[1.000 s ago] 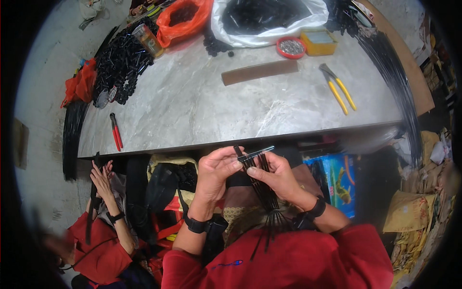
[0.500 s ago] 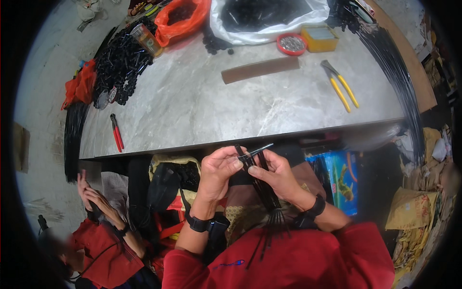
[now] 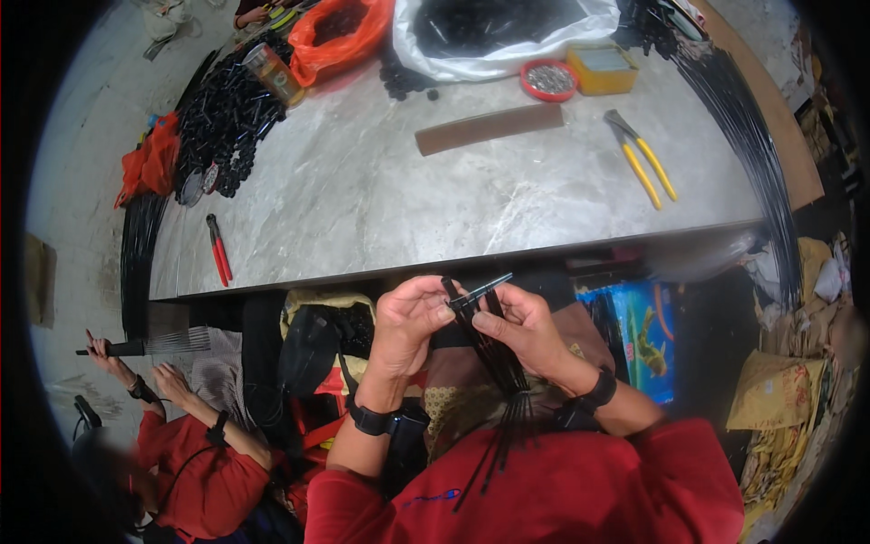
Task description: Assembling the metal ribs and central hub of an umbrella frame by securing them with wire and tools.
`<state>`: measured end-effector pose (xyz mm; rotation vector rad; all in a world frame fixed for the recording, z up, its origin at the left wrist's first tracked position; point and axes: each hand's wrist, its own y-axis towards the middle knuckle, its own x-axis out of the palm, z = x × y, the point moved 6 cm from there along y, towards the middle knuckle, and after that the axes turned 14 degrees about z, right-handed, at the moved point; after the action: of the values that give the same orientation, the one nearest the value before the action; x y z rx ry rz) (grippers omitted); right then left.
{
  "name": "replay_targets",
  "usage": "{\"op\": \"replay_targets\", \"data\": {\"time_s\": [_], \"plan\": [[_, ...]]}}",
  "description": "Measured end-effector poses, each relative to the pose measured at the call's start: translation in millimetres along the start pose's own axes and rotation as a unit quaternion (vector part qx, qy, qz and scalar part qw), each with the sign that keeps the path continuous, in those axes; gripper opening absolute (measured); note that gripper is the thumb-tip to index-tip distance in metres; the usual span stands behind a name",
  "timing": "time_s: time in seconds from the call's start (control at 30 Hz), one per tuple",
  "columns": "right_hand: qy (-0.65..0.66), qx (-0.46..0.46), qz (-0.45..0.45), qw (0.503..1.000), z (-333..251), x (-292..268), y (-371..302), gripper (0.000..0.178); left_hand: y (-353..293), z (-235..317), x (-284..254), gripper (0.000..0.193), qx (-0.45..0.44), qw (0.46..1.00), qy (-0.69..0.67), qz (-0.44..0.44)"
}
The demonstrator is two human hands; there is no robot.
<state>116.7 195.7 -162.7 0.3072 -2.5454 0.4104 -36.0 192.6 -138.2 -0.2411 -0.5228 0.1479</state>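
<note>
Grey surface (image 3: 362, 199) stands beyond; below its near edge, left hand (image 3: 410, 317) and right hand (image 3: 524, 328) both pinch the black strips (image 3: 500, 358), a crosspiece (image 3: 495, 285) lying across them. Steady thumb pressure should keep them aligned.

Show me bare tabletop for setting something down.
Bare: grey tabletop between red-handled pliers and yellow-handled pliers, nearer than the brown strip. Crowded: far side, with orange bag and white bag; far left, with heaped black pieces.
</note>
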Motion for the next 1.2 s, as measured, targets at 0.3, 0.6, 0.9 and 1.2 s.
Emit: {"op": "replay_targets", "data": {"time_s": [0.3, 0.6, 0.9, 1.2], "plan": [[0.015, 0.009, -0.028, 0.999, -4, 3, 2, 0.013, 5, -1, 8, 0.026, -0.003, 0.999, -0.013, -0.045], [0.049, 0.04, -0.009, 0.998, 4, 0, 3, 0.015, 8, 1, 1, 0.026, 0.009, 0.998, 0.009, -0.055], [0.028, 0.011, -0.006, 1.0, 5, -4, -3, 0.008, 6, 1, 6, 0.028, 0.007, 0.999, 0.003, -0.034], [-0.008, 0.014, -0.009, 1.0, -9, 0, -9, 0.009, 6, 1, 7, 0.024, 0.016, 0.998, 0.011, -0.054]]}}
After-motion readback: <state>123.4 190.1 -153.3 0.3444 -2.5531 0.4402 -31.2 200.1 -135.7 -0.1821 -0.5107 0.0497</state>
